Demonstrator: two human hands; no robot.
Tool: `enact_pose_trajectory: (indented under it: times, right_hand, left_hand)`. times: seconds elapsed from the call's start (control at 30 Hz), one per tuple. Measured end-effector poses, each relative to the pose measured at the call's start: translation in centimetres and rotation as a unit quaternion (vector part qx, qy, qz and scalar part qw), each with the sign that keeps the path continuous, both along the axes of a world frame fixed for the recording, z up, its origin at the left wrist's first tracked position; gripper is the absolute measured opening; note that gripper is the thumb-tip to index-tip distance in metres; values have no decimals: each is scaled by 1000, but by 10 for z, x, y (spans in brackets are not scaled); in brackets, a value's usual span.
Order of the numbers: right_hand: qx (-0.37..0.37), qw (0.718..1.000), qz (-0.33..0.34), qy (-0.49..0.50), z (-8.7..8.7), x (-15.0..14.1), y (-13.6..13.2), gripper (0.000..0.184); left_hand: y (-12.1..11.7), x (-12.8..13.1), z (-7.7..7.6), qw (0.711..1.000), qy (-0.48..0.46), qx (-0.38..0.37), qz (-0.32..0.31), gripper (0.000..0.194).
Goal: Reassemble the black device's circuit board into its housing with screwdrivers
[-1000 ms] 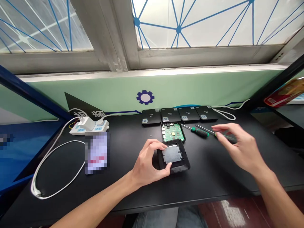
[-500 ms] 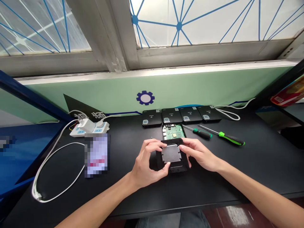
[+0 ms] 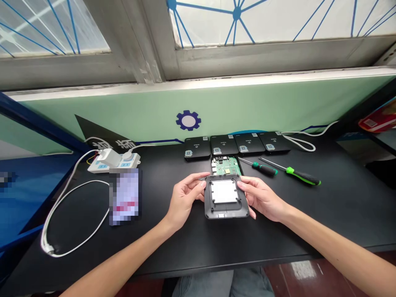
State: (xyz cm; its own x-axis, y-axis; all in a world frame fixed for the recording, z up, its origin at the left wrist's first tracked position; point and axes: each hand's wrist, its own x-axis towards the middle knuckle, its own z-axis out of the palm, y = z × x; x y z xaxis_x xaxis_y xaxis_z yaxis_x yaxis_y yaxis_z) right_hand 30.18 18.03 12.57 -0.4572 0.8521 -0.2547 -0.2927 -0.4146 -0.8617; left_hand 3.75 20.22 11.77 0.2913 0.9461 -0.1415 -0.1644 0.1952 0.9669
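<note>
The left hand (image 3: 185,198) and right hand (image 3: 262,198) are holding a black square plastic device casing (image 3: 227,213) by opposite edges, fingers loosely spread, just before a bare green circuit board (image 3: 225,166), risking damage to its components if a fingertip slips.

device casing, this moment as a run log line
left hand: grips black casing left edge | right hand: grips right edge | casing: inner face up, pale square plate | behind: green circuit board, two screwdrivers

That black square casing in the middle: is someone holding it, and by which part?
Yes: the left hand and the right hand hold the black casing by its opposite side edges, one hand on each side.
</note>
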Motion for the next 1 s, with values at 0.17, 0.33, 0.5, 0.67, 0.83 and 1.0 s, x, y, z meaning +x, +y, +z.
enact_pose_trajectory:
  times: [0.17,0.33,0.5,0.67,0.83,1.0]
  right_hand:
    - [-9,1000,-3,11,1,2,0,41]
    - [1,1000,-1,14,0,1,1,43]
    - [3,1000,-11,8,-3,1,0,44]
    - [-2,1000,-12,-2,-7,4,0,44]
    - [-1,1000,-9,-10,-6,4,-1,45]
    - [4,1000,7,-13,-5,5,-1,49]
  left_hand:
    - [-1,-1,2,999,-18,-37,-23,59]
    - [-4,3,2,995,-51,-58,-67,65]
    - [-5,5,-1,992,-72,-57,-82,58]
    - [-6,4,0,994,-64,-34,-87,63]
    - [-11,3,6,991,4,108,-74,69]
    - [-18,1,11,943,173,280,-55,50]
